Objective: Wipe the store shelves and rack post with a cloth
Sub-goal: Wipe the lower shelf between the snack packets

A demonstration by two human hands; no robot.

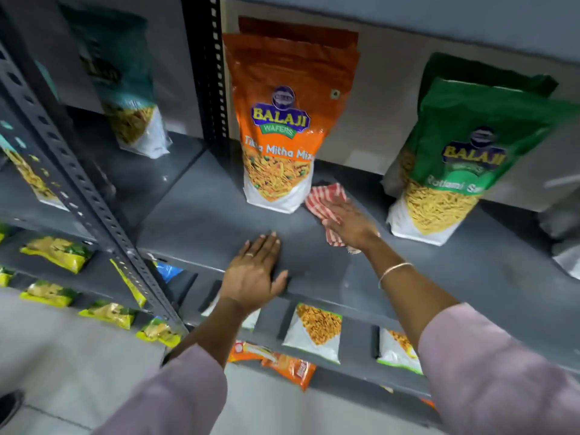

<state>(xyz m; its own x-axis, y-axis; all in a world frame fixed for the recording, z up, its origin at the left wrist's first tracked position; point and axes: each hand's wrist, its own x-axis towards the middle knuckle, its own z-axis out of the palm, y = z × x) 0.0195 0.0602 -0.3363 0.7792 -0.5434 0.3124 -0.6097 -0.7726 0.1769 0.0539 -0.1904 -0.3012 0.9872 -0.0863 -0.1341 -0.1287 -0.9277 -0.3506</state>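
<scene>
A dark grey metal shelf [201, 221] runs across the middle of the head view. My right hand [350, 222] presses a red-and-white striped cloth [323, 200] flat on the shelf, between an orange snack bag [279, 127] and a green snack bag [455, 158]. My left hand [255, 273] lies flat at the shelf's front edge with its fingers spread, holding nothing. A perforated rack post [216, 73] stands at the back, left of the orange bag. Another perforated post [78, 183] slants across the left foreground.
A teal snack bag [125, 89] stands on the neighbouring shelf to the left. Lower shelves carry yellow packets [56, 251], white packets [317, 331] and orange packets [288, 368]. A grey floor [62, 356] shows at bottom left. The shelf above overhangs the bags.
</scene>
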